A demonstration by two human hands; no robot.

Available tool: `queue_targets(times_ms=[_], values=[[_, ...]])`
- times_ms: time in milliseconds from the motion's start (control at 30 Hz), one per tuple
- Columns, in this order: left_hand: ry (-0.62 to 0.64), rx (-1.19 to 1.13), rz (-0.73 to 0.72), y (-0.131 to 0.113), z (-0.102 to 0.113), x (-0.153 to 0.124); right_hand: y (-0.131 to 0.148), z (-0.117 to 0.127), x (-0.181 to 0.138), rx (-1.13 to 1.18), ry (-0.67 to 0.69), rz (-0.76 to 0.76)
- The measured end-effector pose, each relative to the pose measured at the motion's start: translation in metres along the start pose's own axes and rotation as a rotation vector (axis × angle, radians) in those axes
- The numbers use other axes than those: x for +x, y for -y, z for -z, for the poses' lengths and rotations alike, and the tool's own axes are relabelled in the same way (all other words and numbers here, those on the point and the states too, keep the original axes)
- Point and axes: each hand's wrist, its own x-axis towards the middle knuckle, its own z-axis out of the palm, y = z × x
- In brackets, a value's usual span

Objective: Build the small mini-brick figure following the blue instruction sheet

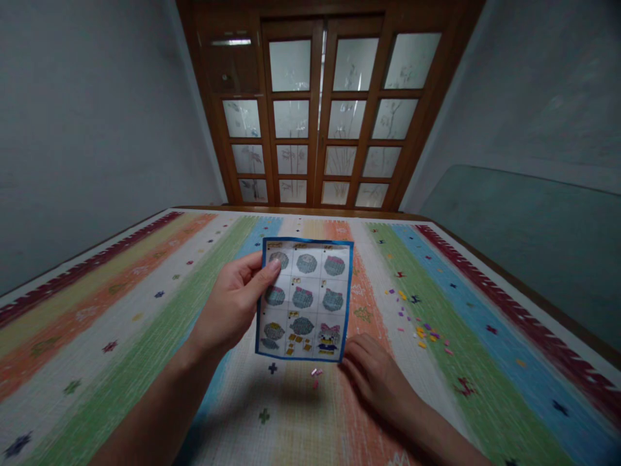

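Observation:
My left hand (237, 298) is closed on a printed instruction sheet (303, 301) with a blue border, the thumb on its front and the other fingers behind. Rows of brick-built round shapes are drawn on the sheet, with a figure wearing a pink bow at the lower right. It is tilted up toward me above the table. By the sheet's lower right corner, my right hand (378, 372) rests low over the cloth, fingers loosely bent and partly hidden. A few small pink bricks (315, 382) lie on the cloth between my hands.
A striped, patterned cloth (160, 349) covers the table. Loose purple, yellow and pink bricks (424, 333) are scattered to the right. Beyond the table's far edge stand wooden doors with glass panes (320, 123). Walls rise on both sides, and a pale green board (528, 239) is at the right.

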Motion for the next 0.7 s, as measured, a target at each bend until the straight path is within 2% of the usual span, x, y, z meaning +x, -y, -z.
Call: queue_targets(times_ms=[233, 467, 533, 700], values=[[-0.013, 0.028, 0.005, -0.001, 0.0, 0.0, 0.003, 0.004, 0.002, -0.013, -0.016, 0.021], [-0.038, 0.059, 0.006, -0.004, -0.001, -0.001, -0.016, 0.033, 0.004, -0.047, -0.342, 0.024], [-0.039, 0.056, 0.011, -0.004, -0.001, -0.001, -0.018, 0.035, 0.004, -0.024, -0.303, 0.069], [-0.048, 0.053, 0.004, -0.005, -0.001, -0.001, -0.009, 0.024, 0.001, 0.039, -0.053, 0.165]])
